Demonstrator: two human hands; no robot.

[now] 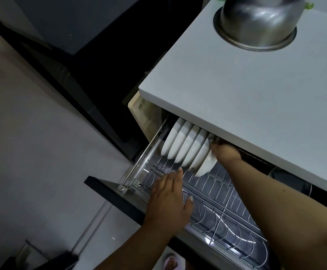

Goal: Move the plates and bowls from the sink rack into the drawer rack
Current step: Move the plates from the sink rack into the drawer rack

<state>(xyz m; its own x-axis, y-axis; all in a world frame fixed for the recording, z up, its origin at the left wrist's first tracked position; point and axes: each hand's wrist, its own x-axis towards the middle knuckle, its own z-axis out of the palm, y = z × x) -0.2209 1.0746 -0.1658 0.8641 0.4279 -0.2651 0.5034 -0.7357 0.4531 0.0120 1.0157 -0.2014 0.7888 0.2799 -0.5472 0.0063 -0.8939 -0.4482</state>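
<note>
- From the head view I count five white glazed plates (186, 147) on edge in the wire drawer rack (227, 193).
- My right hand (226, 151) pinches the nearest plate's rim.
- My left hand (168, 199) lies flat, fingers spread, on the chrome wires.
- One steel bowl (256, 22) sits upside down on the grey countertop (236, 84).

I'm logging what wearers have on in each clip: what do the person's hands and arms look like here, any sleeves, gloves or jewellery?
Both arms are bare as far as the frame shows: no sleeves or gloves. The left hand shows no ring, watch or bracelet, and its nails look short and unpainted. The right hand is partly tucked under the countertop, so its fingers can't be checked; its wrist is bare.
</note>
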